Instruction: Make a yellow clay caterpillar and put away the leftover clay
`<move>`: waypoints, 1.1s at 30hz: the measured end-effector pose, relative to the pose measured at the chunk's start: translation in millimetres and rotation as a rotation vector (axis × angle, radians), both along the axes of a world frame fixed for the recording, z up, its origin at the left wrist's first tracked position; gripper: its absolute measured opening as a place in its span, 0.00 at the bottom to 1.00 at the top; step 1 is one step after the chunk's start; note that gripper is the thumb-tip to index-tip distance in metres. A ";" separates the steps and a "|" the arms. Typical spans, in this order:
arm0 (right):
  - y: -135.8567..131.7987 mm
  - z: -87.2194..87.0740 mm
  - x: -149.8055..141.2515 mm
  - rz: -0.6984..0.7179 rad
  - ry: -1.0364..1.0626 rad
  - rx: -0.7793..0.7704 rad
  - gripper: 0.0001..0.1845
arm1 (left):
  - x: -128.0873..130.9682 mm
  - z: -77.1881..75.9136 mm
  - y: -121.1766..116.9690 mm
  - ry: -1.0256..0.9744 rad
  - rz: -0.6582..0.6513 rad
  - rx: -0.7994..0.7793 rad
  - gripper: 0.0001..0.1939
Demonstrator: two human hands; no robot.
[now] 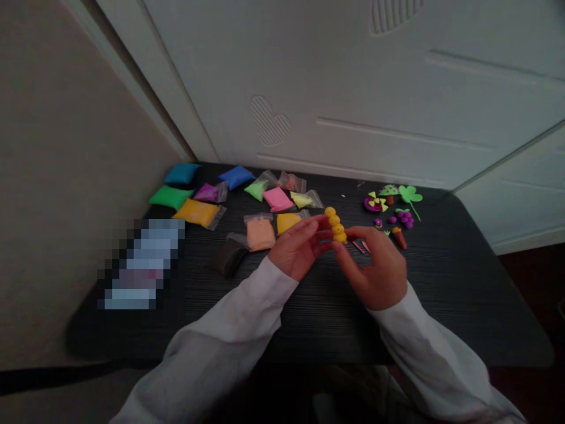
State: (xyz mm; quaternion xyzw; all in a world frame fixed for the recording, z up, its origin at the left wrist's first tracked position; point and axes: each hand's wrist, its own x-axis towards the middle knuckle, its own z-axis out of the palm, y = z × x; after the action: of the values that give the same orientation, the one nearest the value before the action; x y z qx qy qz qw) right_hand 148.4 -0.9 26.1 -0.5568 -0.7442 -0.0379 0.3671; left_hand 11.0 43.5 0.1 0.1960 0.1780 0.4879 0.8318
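Observation:
Both my hands meet over the middle of a dark table (463,294). Between them is a small yellow-orange clay figure (335,224) made of stacked balls, standing roughly upright. My left hand (296,248) pinches its lower part with thumb and fingertips. My right hand (377,269) holds the base from the other side with curled fingers. Both arms wear white sleeves.
Several bags of coloured clay lie at the back left: blue (236,176), green (170,196), yellow (198,212), pink (278,198), peach (260,233), dark brown (228,257). Small finished clay shapes (392,206) sit at the back right. A pixelated object (143,263) lies at the left. A white door stands behind.

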 end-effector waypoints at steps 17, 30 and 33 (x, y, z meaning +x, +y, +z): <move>5.4 -10.4 3.9 0.169 0.194 -0.138 0.12 | 4.0 -11.5 -0.2 -0.052 -0.155 -0.140 0.08; 11.2 -12.5 23.8 0.443 1.093 -0.835 0.15 | 1.5 -5.3 -8.7 -0.127 -0.383 -0.203 0.08; 10.2 -8.3 24.0 0.480 1.109 -0.883 0.16 | 1.1 -6.1 -9.7 -0.107 -0.430 -0.224 0.10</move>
State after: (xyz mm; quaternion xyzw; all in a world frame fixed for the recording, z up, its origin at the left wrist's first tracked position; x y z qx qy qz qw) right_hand 172.4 9.3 17.8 -0.4120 -0.4969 0.6319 0.4290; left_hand 12.1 33.8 -6.0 0.1095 0.1408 0.2864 0.9414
